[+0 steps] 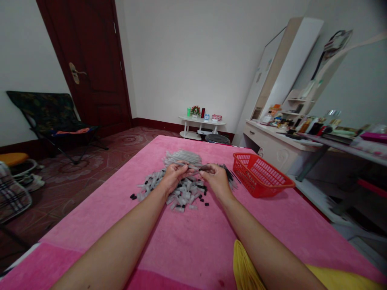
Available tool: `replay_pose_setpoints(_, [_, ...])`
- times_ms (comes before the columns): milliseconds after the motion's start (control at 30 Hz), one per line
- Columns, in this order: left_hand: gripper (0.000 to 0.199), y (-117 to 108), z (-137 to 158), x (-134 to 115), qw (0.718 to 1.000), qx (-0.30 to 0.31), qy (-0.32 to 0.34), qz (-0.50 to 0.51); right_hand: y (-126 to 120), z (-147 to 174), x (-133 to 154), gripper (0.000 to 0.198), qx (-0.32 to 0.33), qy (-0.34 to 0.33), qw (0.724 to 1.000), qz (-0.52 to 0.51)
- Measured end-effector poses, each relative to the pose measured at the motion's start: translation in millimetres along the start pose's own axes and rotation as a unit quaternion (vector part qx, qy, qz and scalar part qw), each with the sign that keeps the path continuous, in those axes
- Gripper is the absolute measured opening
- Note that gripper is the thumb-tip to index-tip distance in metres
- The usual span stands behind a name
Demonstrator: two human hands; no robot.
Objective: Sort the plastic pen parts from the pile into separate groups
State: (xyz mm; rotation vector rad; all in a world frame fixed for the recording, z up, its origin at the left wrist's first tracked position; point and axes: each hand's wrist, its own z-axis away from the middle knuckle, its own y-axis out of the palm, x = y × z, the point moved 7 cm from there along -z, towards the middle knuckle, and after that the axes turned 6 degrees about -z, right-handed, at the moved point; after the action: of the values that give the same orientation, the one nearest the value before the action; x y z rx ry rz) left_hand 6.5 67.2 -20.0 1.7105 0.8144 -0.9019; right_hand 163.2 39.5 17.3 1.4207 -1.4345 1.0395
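Observation:
My left hand [174, 176] is closed, its fingertips pinching a thin clear pen barrel [193, 167] above the pile. Fingers also closed, my right hand [217, 179] meets it from the other side, at a small dark piece by the barrel's end; whether the two are joined I cannot tell. Below both hands spreads a heap of clear pen caps [181, 198] mixed with small black plugs [207, 204]. A stack of clear pen barrels [183, 156] lies just beyond my left hand. Thin dark pen refills [231, 175] lie beside my right hand, partly hidden by it.
A red plastic basket [260, 177] stands on the pink cloth [187, 245] to the right. Yellow fabric [246, 266] lies at the near edge. Beyond are a small white stand [201, 121], a dressing table [269, 141] and a folding chair [54, 117].

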Motion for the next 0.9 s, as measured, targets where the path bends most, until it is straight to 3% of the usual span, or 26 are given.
replay_pose_setpoints(300, [0.033,2.7,0.8,0.7,1.000,0.004,-0.003,-0.004,-0.7,0.6,9.7,0.018,-0.006,-0.059,0.995,0.075])
replay_pose_setpoints(533, [0.033,2.2,-0.3,2.3,1.000,0.019,0.009,-0.019,-1.3,1.4,9.7,0.019,-0.014,-0.067,0.993,0.093])
replay_pose_setpoints(767, [0.032,4.2,0.2,3.3,0.999,0.037,0.007,-0.032,-0.9,0.7,3.4,0.017,-0.007,-0.039,0.998,0.038])
replay_pose_setpoints(900, [0.033,5.6,1.1,4.3,0.998,0.045,0.007,-0.042,-1.4,0.8,-0.8,0.019,0.006,-0.026,0.997,0.075])
